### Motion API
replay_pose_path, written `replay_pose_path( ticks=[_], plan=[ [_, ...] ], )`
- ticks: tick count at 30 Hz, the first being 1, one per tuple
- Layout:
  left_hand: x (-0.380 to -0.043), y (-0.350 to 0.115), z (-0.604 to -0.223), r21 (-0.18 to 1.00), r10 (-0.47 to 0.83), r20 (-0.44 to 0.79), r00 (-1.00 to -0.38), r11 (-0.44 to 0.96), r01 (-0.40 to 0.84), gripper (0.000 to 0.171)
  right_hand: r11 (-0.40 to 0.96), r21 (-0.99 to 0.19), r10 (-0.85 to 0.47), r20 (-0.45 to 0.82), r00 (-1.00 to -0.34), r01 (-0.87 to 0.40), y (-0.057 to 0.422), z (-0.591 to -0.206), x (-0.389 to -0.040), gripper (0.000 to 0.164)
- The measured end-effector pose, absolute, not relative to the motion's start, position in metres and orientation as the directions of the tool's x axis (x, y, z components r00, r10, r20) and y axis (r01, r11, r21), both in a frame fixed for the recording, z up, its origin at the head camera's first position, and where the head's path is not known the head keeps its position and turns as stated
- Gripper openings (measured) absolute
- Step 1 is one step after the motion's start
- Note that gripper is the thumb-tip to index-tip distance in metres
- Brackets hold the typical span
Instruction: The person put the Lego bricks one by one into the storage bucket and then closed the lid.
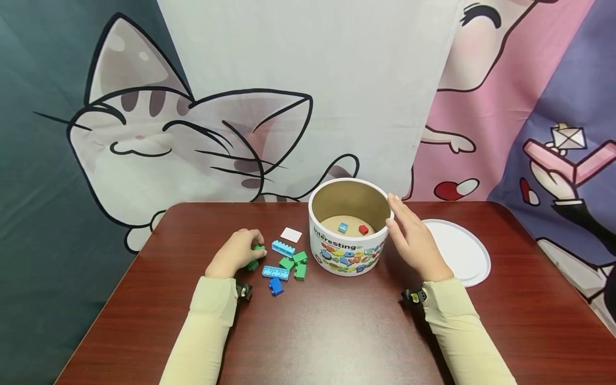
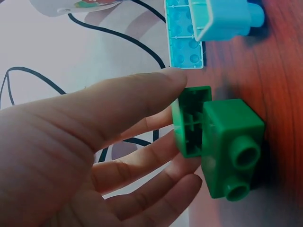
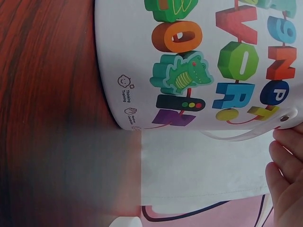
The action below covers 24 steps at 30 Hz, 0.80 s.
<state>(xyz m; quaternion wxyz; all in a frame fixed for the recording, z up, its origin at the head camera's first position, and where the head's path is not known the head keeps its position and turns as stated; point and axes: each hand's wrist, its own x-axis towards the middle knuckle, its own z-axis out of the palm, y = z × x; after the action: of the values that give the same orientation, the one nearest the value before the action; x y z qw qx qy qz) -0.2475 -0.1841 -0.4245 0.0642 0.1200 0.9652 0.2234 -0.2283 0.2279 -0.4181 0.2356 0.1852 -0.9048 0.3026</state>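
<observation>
My left hand (image 1: 236, 251) pinches a green toy brick (image 2: 193, 123) between thumb and fingers, its hollow underside showing in the left wrist view. Right beside it a second green brick (image 2: 232, 146) sits on the table, studs to the side. Several more bricks lie to the right of this hand: two light-blue long ones (image 1: 276, 273), a dark-blue one (image 1: 276, 286) and a few green ones (image 1: 300, 271). With fingers extended, my right hand (image 1: 414, 240) rests against the side of a round white bucket (image 1: 346, 256). Inside the bucket are a small blue brick (image 1: 343, 228) and a red brick (image 1: 363, 229).
A white round lid (image 1: 464, 251) lies on the brown table (image 1: 356, 331), right of the bucket and partly behind the right hand. Behind the loose bricks is a small white card (image 1: 291, 235). A printed cloth (image 1: 308, 53) hangs along the table's back edge.
</observation>
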Motion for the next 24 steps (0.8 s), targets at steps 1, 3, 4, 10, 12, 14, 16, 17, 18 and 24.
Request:
replay_pose_path(
  ticks=[1,3,4,10,12,14,16,17,18,24],
  plan=[
    [-0.247,-0.184,-0.424,0.447,0.258,-0.064,-0.964,0.871,0.203,0.018,0.749,-0.460,-0.193,0.538,-0.821,-0.477,0.228,-0.418,-0.228,0.055],
    [-0.247,-0.184,-0.424,0.451,0.255,-0.055,-0.965,0.869,0.204,0.016,0.750,-0.459,-0.193,0.537,-0.821,-0.476,0.228,-0.418,-0.228,0.055],
    [-0.246,-0.184,-0.423,0.455,0.254,-0.050,-0.966,0.867,0.204,0.015,0.750,-0.459,-0.193,0.536,-0.822,-0.475,0.229,-0.418,-0.228,0.055],
    [-0.244,-0.182,-0.417,0.481,0.271,0.023,-0.962,0.841,0.248,0.014,0.751,-0.456,-0.196,0.536,-0.821,-0.477,0.229,-0.418,-0.229,0.055],
    [-0.243,-0.181,-0.415,0.494,0.277,0.057,-0.959,0.827,0.269,0.015,0.751,-0.456,-0.196,0.537,-0.820,-0.478,0.229,-0.418,-0.229,0.055],
    [-0.242,-0.180,-0.413,0.509,0.282,0.088,-0.955,0.812,0.286,0.016,0.752,-0.455,-0.196,0.537,-0.820,-0.477,0.229,-0.418,-0.229,0.055],
    [-0.240,-0.177,-0.411,0.529,0.280,0.108,-0.954,0.796,0.294,0.017,0.754,-0.453,-0.195,0.537,-0.821,-0.476,0.228,-0.418,-0.229,0.055],
    [-0.240,-0.176,-0.410,0.538,0.279,0.118,-0.953,0.789,0.297,0.018,0.755,-0.452,-0.195,0.538,-0.820,-0.476,0.228,-0.418,-0.229,0.054],
    [-0.239,-0.175,-0.409,0.544,0.278,0.126,-0.952,0.783,0.301,0.018,0.755,-0.451,-0.196,0.538,-0.820,-0.476,0.228,-0.418,-0.228,0.054],
    [-0.234,-0.165,-0.402,0.560,0.286,0.199,-0.937,0.752,0.348,0.018,0.753,-0.453,-0.197,0.536,-0.821,-0.477,0.229,-0.418,-0.228,0.055]
  ],
)
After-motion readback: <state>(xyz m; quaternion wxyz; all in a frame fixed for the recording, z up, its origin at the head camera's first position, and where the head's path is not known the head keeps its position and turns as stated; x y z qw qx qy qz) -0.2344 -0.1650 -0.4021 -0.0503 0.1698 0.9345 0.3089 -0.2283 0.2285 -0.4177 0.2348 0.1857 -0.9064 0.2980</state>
